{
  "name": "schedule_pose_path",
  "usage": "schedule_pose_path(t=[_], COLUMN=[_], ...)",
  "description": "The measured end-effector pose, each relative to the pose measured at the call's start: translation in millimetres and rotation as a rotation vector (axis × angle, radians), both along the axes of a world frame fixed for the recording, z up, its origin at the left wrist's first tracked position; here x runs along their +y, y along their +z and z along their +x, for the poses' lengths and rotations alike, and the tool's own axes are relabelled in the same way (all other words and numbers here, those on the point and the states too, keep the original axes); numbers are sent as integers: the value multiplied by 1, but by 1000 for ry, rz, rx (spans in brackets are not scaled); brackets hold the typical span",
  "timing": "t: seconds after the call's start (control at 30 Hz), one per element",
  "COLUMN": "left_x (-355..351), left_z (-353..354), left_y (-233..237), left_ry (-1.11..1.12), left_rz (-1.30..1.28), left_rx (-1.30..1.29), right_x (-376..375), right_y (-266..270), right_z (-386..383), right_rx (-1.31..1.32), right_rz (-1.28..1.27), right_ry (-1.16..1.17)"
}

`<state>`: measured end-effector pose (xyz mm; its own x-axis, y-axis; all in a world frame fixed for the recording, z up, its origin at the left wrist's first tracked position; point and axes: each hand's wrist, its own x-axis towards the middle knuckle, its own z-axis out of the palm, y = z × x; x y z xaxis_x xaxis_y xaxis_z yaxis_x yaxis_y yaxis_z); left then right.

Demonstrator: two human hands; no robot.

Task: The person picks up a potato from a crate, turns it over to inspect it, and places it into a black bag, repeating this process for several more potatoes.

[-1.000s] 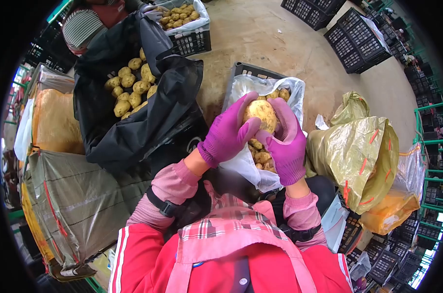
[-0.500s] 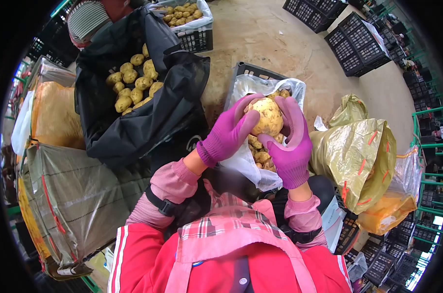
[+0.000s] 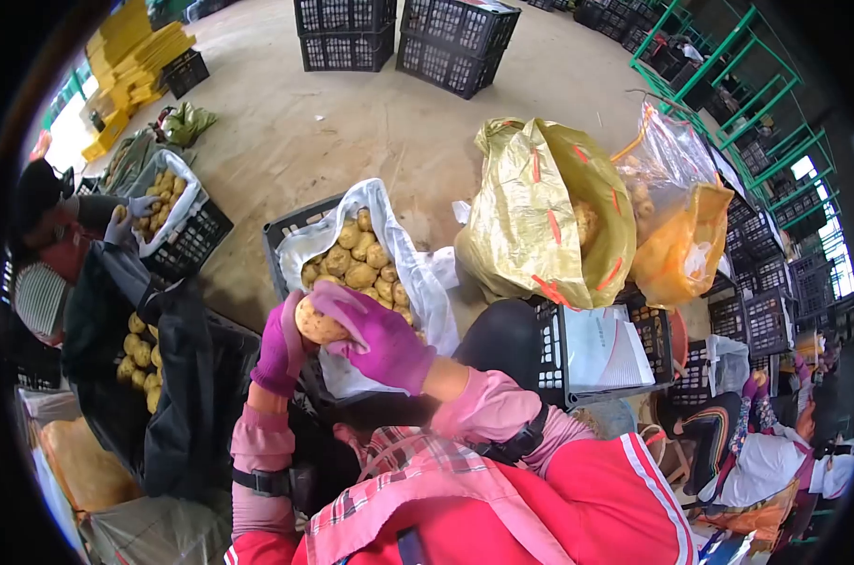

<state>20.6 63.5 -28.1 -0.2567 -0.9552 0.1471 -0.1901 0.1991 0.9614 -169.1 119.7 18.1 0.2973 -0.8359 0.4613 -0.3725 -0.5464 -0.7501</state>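
Centre-left in the frame, the left hand (image 3: 278, 350) and right hand (image 3: 382, 341), both gloved in knitted magenta fabric, are clasping one rounded, dusty yellow potato (image 3: 314, 325) between them. They are holding it just below a black lattice crate (image 3: 281, 235), lined with crinkled white plastic (image 3: 425, 282) and heaped with smaller potatoes (image 3: 356, 262).

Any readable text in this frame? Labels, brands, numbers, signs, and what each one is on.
No text here can be read.
The white sheet in the black crate has faint marks, too blurred to read.
The yellow sack shows red strips only, no lettering.
The purple gloves on the left hand and right hand, both in a grip on the potato, are plain with no print.
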Motion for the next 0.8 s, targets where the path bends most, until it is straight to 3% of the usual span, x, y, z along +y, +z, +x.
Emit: schedule_pose_path(t=[0.03,0.1,0.13,0.17,0.2,0.23,0.27,0.33,0.4,0.5,0.6,0.67,0.7,0.8], left_x=[-4,10,17,26,32,43,53,80,108,143,193,221,234,226], left_z=[0,-9,-26,-24,-26,-32,-29,-16,9,58,147,199,222,242], left_y=[-8,26,36,25,16,17,29,68,101,161,186,202,201,189], left_ry=[-8,-266,-175,-334,-313,-321,-264,-91,98,633,986,1093,1114,1000], left_rz=[-190,227,863,810,731,738,721,615,397,-208,-661,-975,-1024,-742], left_rx=[-75,89,464,634,513,733,747,722,863,1057,1029,1241,1275,1575], right_x=[-1,-5,-6,-10,-11,-8,-2,-3,-7,-23,-37,-41,-42,-38], right_y=[-1,-1,2,0,-4,-2,9,2,0,-7,-4,-5,-8,-10], right_z=[-6,-27,-36,-41,-43,-40,-34,-25,-15,-12,-15,-16,-17,-18], right_rx=[-44,-159,-163,-122,-51,-39,-77,-323,-369,-262,-233,-252,-264,-262], right_rz=[48,122,163,144,109,110,221,302,312,305,308,306,306,312], right_ry=[-16,-1,45,77,97,104,102,195,148,153,184,180,180,141])
